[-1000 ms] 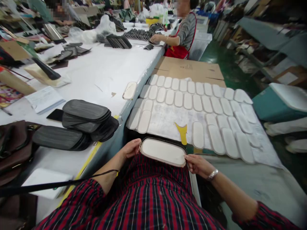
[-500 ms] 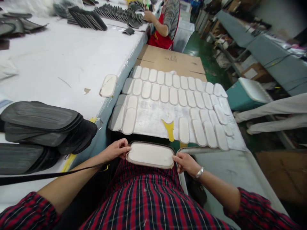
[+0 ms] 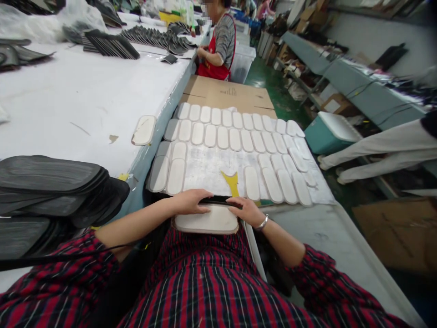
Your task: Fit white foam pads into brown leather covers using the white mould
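In my lap lies a white oblong pad (image 3: 205, 222) with rounded ends and a thin brown edge, its long side crosswise. My left hand (image 3: 193, 202) grips its far long edge near the middle, thumb on the white face and fingers over the back. Opposite it, my right hand (image 3: 246, 211) pinches the same edge further right. A black strip (image 3: 216, 200) shows between the two hands along that edge. Just beyond, similar white pads (image 3: 252, 182) lie in rows on a pale board (image 3: 205, 169), with a yellow forked piece (image 3: 231, 182) among them.
Black oblong pieces (image 3: 51, 175) are stacked on the white table (image 3: 85, 105) at left. One more white pad (image 3: 144, 130) sits at the table's edge. Past a cardboard sheet (image 3: 228, 93) works a person in a red apron (image 3: 216, 59). Someone's pale trouser legs (image 3: 372, 146) are at right.
Both hands have moved from the pad's two ends to its far edge, closer together. The black strip now shows between them. The camera view has shifted slightly.
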Available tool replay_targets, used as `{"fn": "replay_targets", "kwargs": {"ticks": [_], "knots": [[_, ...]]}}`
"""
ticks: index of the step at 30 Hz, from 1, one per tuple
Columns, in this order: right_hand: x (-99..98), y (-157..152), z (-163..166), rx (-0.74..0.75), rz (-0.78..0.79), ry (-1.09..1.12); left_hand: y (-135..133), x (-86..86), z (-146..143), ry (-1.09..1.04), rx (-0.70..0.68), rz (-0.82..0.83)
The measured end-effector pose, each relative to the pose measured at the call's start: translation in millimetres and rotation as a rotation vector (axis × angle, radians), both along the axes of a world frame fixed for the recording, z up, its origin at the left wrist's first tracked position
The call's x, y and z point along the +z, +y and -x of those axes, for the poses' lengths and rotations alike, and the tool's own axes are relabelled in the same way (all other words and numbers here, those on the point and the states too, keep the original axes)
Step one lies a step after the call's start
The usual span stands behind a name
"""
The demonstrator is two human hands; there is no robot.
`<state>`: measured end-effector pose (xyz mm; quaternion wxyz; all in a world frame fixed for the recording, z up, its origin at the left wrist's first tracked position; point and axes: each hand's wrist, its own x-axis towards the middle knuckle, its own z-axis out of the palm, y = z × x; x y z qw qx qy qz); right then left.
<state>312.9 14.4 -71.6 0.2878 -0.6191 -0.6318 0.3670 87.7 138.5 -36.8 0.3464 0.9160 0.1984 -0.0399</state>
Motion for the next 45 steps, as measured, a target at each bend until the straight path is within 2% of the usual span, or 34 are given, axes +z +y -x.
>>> {"fn": "replay_targets", "kwargs": {"ticks": [2,4,8,12,16,22,26,28,31,34,37,40,43,45], "knots": [[0.5,4,1,0.051,-0.016,-0.009,2,0.8,-15,0.047,-0.099,0.051],[1.3,4,0,0.075,-0.027,0.014,3,-0.9,-22,0.054,-0.131,0.099],[6.5,2,-3,0.158,-0.022,0.067,1,-5.2,-20,0.015,-0.078,0.131],[10.1,2,-7,0.197,-0.009,0.075,-5,-5.2,-18,-0.058,-0.045,0.09],[8.6,0,-8,0.26,-0.084,0.034,-10,-1.4,-16,-0.122,-0.067,0.061],[11.0,-12,-11,0.43,-0.269,-0.252,-14,0.1,-10,-0.166,-0.178,-0.101],[17.2,-12,-12,0.559,-0.275,-0.418,-19,-1.4,-9,-0.155,-0.256,-0.271],[19.8,-6,-10,0.572,-0.214,-0.414,-23,-2.5,-9,-0.15,-0.252,-0.314],[22.7,3,-4,0.567,-0.118,-0.308,-28,-4.5,-10,-0.166,-0.168,-0.278],[25.3,10,-1,0.58,-0.076,-0.214,-25,-5.2,-6,-0.163,-0.027,-0.128],[24.6,16,-5,0.516,0.02,-0.104,-10,-2.8,6,-0.08,0.157,0.116],[13.2,31,-8,0.376,0.303,0.197,8,-0.6,24,0.002,0.193,0.308],[-7.8,52,-2,0.297,0.65,0.573,16,-3.4,36,-0.008,0.165,0.405],[-20.5,65,7,0.312,0.792,0.636,14,-7.6,40,-0.042,0.146,0.426]]}}
